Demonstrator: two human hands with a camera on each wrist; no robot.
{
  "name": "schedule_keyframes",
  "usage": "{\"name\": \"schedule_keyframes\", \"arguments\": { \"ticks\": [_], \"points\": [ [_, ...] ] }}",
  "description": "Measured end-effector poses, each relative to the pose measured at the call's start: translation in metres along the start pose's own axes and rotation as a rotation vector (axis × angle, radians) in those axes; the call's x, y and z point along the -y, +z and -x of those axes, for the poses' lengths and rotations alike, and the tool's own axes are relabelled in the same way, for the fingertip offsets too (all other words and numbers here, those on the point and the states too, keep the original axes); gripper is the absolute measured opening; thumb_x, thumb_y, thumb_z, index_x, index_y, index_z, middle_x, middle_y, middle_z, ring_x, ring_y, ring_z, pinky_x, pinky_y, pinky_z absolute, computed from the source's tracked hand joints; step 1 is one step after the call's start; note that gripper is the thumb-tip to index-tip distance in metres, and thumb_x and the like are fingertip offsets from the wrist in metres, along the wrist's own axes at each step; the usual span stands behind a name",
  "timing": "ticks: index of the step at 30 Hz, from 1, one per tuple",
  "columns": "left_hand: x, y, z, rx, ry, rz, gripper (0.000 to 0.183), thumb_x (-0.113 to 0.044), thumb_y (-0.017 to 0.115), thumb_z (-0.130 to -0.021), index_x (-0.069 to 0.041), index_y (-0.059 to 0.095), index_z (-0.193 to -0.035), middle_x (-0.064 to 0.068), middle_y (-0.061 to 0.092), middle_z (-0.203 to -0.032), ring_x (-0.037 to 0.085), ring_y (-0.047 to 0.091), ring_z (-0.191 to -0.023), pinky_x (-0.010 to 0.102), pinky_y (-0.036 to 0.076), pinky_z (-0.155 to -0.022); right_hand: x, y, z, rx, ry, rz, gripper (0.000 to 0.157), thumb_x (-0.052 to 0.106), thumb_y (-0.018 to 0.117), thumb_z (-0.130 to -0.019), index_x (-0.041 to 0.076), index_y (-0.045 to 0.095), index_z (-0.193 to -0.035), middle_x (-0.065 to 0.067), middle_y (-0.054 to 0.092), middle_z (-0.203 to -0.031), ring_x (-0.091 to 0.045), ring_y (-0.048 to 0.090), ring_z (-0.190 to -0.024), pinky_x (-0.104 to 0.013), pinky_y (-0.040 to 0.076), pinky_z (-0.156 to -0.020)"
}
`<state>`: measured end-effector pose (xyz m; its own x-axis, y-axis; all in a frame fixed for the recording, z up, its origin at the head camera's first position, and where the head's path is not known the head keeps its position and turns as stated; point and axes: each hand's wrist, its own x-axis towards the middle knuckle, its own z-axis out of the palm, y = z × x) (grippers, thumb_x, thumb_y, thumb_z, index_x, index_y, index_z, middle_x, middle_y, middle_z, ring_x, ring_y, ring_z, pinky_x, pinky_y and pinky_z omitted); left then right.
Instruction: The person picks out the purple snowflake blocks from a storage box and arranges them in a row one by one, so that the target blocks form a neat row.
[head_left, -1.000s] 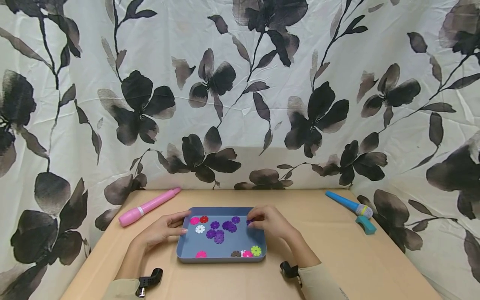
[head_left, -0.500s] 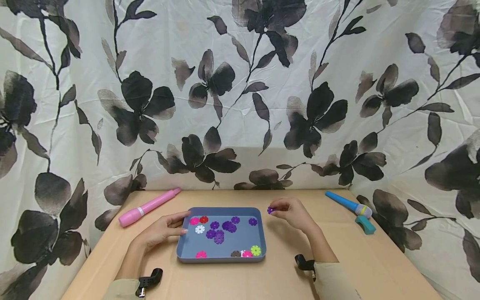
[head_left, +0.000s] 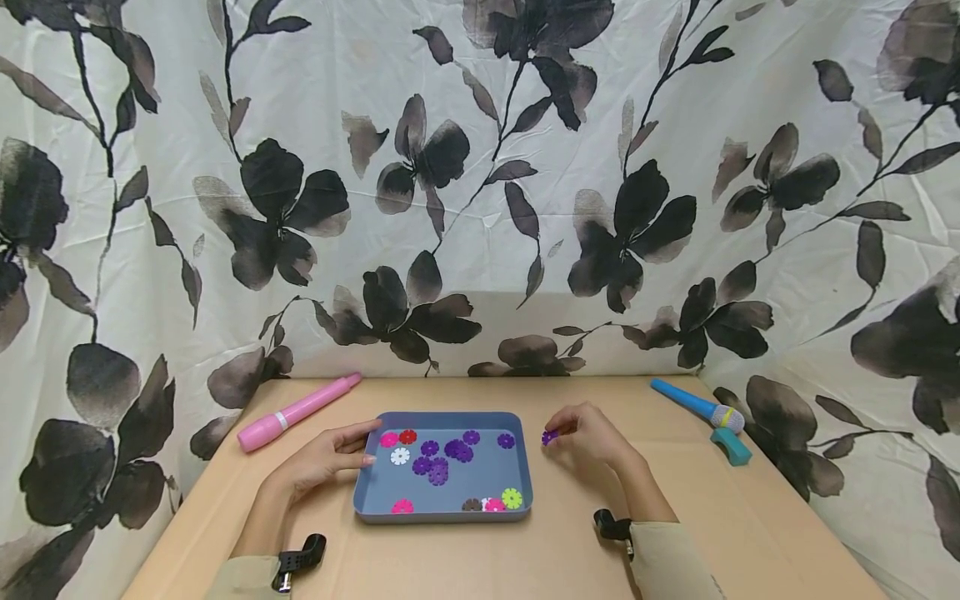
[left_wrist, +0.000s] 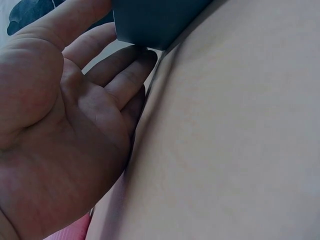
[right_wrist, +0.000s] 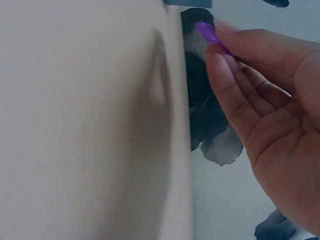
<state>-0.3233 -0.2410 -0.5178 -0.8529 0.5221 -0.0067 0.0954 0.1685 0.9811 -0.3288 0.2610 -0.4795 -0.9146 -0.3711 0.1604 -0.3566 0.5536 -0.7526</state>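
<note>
Status on right hand (head_left: pixel 590 433)?
Pinching a purple flower piece (head_left: pixel 550 437) between thumb and fingertips. Piece is just right of the tray (head_left: pixel 442 517), off the table (head_left: pixel 555 554); right wrist view agrees.

And left hand (head_left: pixel 324 460)?
Not gripping. Fingers fairly straight, thumb and fingertips against the tray's left side.

Tray contents?
Purple group (head_left: pixel 438 472) mid-tray, some overlapping. Lone purple disc (head_left: pixel 506 441) near the right wall. Far left: pink disc (head_left: pixel 389 439) and red disc (head_left: pixel 407 436) side by side, white disc (head_left: pixel 400 456) just nearer. Near wall: another pink on the left; brown disc (head_left: pixel 472 504), partly hidden white, pink and lime disc (head_left: pixel 512 498) on the right.

Rest of the table?
Pink wand (head_left: pixel 300 412) far left. Blue toy microphone (head_left: pixel 693 404) far right, teal block (head_left: pixel 731 447) by its head. Floral cloth (head_left: pixel 510 225) behind.
</note>
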Motion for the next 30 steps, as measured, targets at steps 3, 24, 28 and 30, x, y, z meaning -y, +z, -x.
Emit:
{"name": "schedule_keyframes", "arguments": {
  "ticks": [3, 24, 28, 30],
  "points": [
    [0.000, 0.000, 0.000, 0.005, -0.002, 0.010, 0.074, -0.010, 0.072, -0.098, -0.001, 0.035, -0.161, 0.023, 0.022, -0.170, 0.044, 0.022, -0.156, 0.017, 0.044, -0.110, -0.006, 0.003, 0.001, 0.056, 0.034, 0.019, 0.016, 0.002, 0.084, -0.084, 0.004, 0.080, -0.100, -0.007, 0.079, -0.098, -0.014, 0.070, -0.087, -0.022, 0.057, -0.077],
    [0.000, 0.001, 0.000, 0.003, -0.011, 0.020, 0.075, -0.011, 0.073, -0.097, 0.000, 0.034, -0.161, 0.024, 0.022, -0.170, 0.044, 0.021, -0.156, 0.012, 0.044, -0.106, -0.007, 0.014, 0.002, 0.150, 0.070, 0.055, 0.019, -0.003, 0.084, -0.082, 0.001, 0.076, -0.098, -0.008, 0.074, -0.093, -0.018, 0.061, -0.074, -0.025, 0.055, -0.060],
    [-0.001, 0.001, 0.000, 0.003, -0.007, 0.025, 0.076, -0.011, 0.073, -0.097, 0.000, 0.034, -0.161, 0.024, 0.022, -0.170, 0.044, 0.022, -0.156, 0.013, 0.045, -0.106, -0.007, 0.015, 0.003, 0.151, 0.077, 0.061, 0.019, -0.003, 0.084, -0.082, 0.002, 0.076, -0.098, -0.007, 0.074, -0.094, -0.018, 0.061, -0.078, -0.025, 0.055, -0.063],
    [-0.001, 0.001, 0.000, 0.003, -0.006, 0.024, 0.075, -0.011, 0.073, -0.097, 0.000, 0.034, -0.161, 0.024, 0.022, -0.170, 0.044, 0.022, -0.156, 0.013, 0.044, -0.106, -0.007, 0.016, 0.003, 0.144, 0.073, 0.069, 0.018, -0.002, 0.084, -0.083, 0.003, 0.076, -0.098, -0.006, 0.073, -0.094, -0.017, 0.061, -0.080, -0.024, 0.055, -0.065]
  ]
}}
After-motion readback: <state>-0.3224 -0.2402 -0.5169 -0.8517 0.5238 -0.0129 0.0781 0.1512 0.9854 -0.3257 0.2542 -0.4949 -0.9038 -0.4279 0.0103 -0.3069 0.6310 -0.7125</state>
